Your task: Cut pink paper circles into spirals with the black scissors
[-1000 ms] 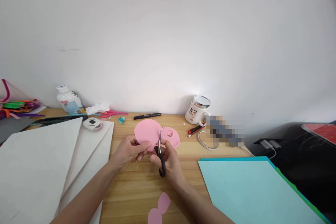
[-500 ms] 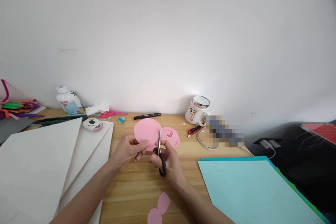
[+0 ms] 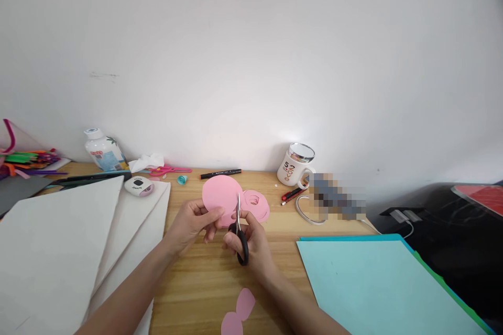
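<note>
My left hand [image 3: 198, 222] pinches the lower left edge of a round pink paper piece [image 3: 220, 192], thumb on top and fingers beneath. My right hand [image 3: 251, 243] is closed on black-handled scissors [image 3: 242, 246], whose metal blades point away from me along the paper's right edge. Behind the held paper, a pink cut-out with a curved opening [image 3: 257, 204] lies on the desk. Nearer to me rest two pink petal-shaped paper pieces [image 3: 245, 303], one cut off by the frame's lower edge.
White sheets [image 3: 58, 241] cover the desk's left side; light blue sheets [image 3: 385, 277] lie at the right. Along the wall are a white bottle [image 3: 104, 152], pink scissors [image 3: 167, 169], a black marker [image 3: 220, 174] and a white mug [image 3: 293, 167]. A cable [image 3: 304, 214] curls beside the mug.
The scissors' tips look slightly lower along the paper's right edge, and the paper has shifted a little to the right. Both hands keep their grips.
</note>
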{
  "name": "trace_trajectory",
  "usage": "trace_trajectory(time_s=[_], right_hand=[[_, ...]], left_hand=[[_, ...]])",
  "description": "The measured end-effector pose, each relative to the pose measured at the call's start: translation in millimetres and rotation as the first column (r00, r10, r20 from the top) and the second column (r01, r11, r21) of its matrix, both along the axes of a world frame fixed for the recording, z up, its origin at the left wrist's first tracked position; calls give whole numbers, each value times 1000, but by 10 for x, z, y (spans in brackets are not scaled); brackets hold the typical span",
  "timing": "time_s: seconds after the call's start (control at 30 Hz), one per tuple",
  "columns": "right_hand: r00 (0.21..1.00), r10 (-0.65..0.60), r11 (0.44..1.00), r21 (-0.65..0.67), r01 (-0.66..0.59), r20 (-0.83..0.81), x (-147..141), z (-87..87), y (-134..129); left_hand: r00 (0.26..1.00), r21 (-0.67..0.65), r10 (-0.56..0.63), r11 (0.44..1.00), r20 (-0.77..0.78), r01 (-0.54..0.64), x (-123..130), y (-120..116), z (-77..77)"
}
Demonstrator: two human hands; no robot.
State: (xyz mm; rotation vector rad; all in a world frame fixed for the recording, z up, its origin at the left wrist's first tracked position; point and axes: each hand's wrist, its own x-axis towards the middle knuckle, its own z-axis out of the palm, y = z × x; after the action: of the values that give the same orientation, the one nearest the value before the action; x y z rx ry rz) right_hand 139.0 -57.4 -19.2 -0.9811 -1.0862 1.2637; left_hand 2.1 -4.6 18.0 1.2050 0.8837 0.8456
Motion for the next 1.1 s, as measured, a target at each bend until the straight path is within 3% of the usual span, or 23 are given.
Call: trace_trajectory(time_s=[0.37,1.1], right_hand=[[992,36,997,69,-28,-119,9,45,33],[999,21,1000,9,-21,-50,20,58,12]], left_hand=[[997,26,-62,998,-53,64,-24,28,-81],[1000,39,-13,999,-11,13,-27,21,-27]])
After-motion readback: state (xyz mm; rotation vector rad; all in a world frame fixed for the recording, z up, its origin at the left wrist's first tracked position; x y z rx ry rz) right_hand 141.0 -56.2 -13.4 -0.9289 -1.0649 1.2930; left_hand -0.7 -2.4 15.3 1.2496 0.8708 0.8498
